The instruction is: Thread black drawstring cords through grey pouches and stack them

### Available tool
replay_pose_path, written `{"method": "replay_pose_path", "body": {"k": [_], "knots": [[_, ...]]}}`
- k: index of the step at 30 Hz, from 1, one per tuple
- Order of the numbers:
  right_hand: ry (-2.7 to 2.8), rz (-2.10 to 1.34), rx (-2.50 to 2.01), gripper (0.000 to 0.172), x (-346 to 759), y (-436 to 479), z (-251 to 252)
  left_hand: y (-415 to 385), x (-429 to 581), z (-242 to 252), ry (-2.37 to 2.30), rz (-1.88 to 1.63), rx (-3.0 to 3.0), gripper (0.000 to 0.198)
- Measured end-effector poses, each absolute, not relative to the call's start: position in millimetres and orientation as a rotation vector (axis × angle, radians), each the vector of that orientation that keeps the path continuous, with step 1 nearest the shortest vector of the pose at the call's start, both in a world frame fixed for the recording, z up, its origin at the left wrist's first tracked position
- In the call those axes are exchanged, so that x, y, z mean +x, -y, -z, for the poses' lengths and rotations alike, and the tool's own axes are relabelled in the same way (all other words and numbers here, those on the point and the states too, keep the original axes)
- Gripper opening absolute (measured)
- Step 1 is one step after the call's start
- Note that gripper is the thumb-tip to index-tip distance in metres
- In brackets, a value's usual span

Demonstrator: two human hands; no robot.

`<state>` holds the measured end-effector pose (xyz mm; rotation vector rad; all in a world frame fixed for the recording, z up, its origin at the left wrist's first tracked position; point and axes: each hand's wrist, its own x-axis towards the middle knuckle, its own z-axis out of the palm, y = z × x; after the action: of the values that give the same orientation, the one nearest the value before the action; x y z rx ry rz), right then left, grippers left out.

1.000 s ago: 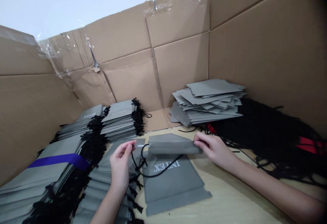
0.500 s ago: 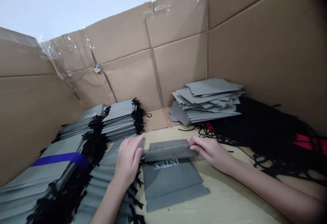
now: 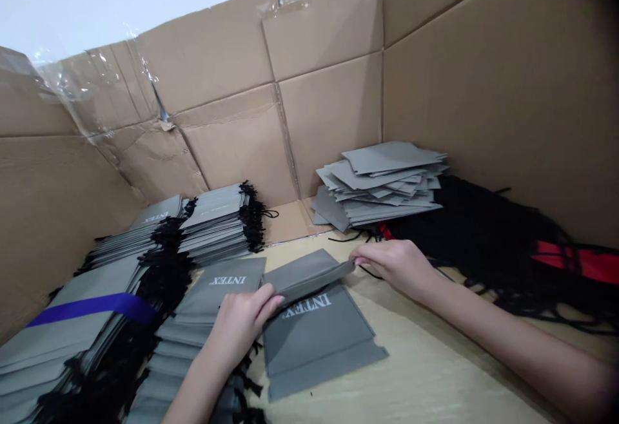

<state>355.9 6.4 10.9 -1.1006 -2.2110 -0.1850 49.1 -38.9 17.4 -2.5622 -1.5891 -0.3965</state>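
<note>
A grey fabric drawstring bag piece (image 3: 297,268) is stretched between my hands, its near edge raised as a folded band. My left hand (image 3: 244,314) pinches the band's left end, and my right hand (image 3: 394,263) pinches its right end. Below it, a grey fabric panel (image 3: 319,340) printed "INTEX" lies flat on the table; I cannot tell whether the two are one piece. Some black cord shows beneath my right hand. Just left of my left hand lies an overlapping row of grey INTEX bags (image 3: 227,276) with black cord ends.
More corded grey bags (image 3: 213,224) are stacked at the back left, and a purple band (image 3: 97,308) crosses another stack. At the back right sit loose grey panels (image 3: 387,179) beside a heap of black cords (image 3: 488,237) with red ties. Cardboard walls (image 3: 333,102) surround the table (image 3: 416,372).
My left hand has gone from spread fingers to a pinch on the band's left end. The band now slants, its right end higher. The view has shifted slightly.
</note>
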Motion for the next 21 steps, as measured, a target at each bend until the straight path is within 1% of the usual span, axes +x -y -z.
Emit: {"method": "replay_pose_path", "body": {"k": [5, 12, 16, 21], "knots": [[2.139, 0.293, -1.216, 0.023, 369, -12, -18, 38, 46, -19, 1.622, 0.443, -2.589, 0.034], [2.121, 0.340, -1.274, 0.022, 385, -21, -19, 40, 50, -20, 1.657, 0.535, -2.664, 0.035], [2.156, 0.391, -1.288, 0.026, 394, -26, -18, 39, 46, -20, 1.652, 0.575, -2.698, 0.034], [1.931, 0.491, -1.395, 0.027, 425, -38, -14, 33, 25, -24, 1.744, 0.839, -2.646, 0.036]]}}
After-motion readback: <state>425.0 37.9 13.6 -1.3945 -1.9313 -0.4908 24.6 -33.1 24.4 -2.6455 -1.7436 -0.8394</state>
